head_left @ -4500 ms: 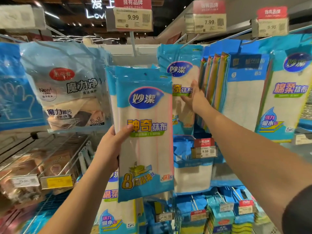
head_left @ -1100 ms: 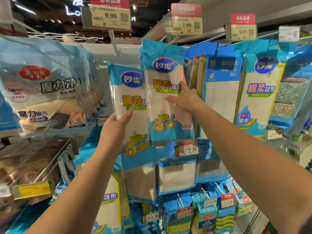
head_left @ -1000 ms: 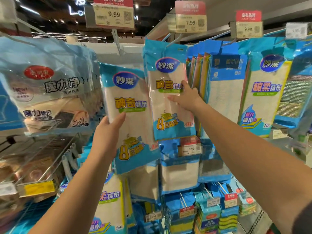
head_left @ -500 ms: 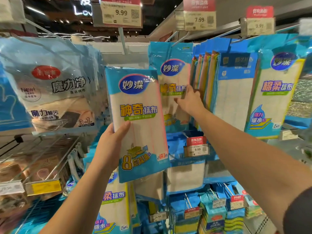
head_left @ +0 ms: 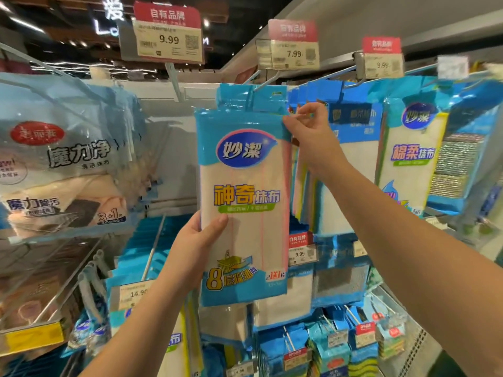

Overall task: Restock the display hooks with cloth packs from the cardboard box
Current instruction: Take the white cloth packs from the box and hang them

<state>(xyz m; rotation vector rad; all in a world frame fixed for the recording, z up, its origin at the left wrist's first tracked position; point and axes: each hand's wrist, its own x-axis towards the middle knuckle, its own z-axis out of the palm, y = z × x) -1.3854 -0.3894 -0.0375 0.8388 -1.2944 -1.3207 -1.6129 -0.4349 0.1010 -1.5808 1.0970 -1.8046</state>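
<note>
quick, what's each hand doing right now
Left hand: holding the cloth pack by its lower left edge.
Right hand: pinching the same pack's top right corner.

A dim shop ceiling [head_left: 68, 12] shows strip lights and a lit sign [head_left: 109, 20]; a pale shelf edge [head_left: 435, 28] runs overhead rightward.

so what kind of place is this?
A supermarket cleaning-goods aisle, most likely. Price tags such as the 9.99 tag sit on display hooks, rows of cloth packs hang below, and the left hand and right hand hold up one cloth pack.
</note>
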